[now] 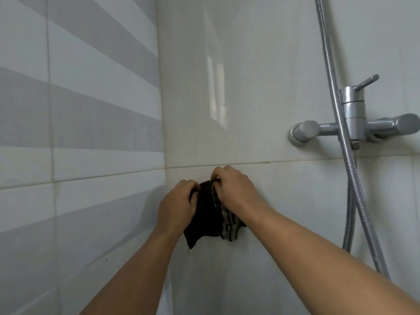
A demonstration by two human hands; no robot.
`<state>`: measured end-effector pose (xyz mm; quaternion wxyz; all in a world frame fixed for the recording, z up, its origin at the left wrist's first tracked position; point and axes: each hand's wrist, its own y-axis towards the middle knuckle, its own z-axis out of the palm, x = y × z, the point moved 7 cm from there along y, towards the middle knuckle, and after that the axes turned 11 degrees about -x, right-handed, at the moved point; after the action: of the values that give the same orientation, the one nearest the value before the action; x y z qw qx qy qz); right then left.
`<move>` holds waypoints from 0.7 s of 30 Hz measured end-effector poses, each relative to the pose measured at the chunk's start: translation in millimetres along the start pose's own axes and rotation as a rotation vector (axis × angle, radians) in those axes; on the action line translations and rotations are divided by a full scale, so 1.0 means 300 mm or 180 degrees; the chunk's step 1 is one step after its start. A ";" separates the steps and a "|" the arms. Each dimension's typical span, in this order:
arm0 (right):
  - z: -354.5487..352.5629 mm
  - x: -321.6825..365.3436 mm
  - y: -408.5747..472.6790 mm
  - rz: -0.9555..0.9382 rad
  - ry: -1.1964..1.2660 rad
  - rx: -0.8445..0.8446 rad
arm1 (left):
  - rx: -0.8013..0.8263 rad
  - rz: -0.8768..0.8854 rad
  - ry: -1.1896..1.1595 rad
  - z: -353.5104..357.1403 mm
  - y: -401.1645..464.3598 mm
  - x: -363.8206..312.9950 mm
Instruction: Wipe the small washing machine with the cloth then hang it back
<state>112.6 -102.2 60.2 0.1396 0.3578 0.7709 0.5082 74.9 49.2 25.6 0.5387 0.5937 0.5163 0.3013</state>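
Hands at wall w/ cloth (210, 214): left hand (178, 206) and right hand (234, 189) fingers pinched on its top edge. Prob hang-back step; hook hidden, next needs seating then release.

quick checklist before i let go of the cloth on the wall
1. Both hands on the dark striped cloth: ok, left hand and right hand pinch its top edge.
2. Cloth up against the tiled wall: ok.
3. Hook or peg under the cloth: cannot tell, hidden by fingers.
4. Cloth actually caught on it: cannot tell.
5. Clear of the shower hose and mixer tap: ok, both off to the right.
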 end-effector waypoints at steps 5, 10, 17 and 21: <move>0.074 -0.021 -0.044 -0.0279 -0.0417 -0.0085 | 0.0047 -0.0342 -0.0174 0.071 -0.028 0.038; 0.095 -0.021 -0.124 -0.0453 -0.0579 -0.0237 | -0.0138 -0.0165 0.0077 0.059 -0.065 0.030; 0.122 -0.004 -0.255 0.0042 -0.0568 0.0473 | 0.0341 -0.2139 -0.1883 0.050 -0.176 0.038; 0.088 -0.022 -0.302 0.0336 -0.0648 0.0722 | 0.0197 -0.2083 -0.1813 -0.023 -0.229 0.003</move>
<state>95.4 -109.3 -32.4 0.1487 0.4609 0.7853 0.3857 49.1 44.5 -38.2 0.7087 0.4741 0.5168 -0.0768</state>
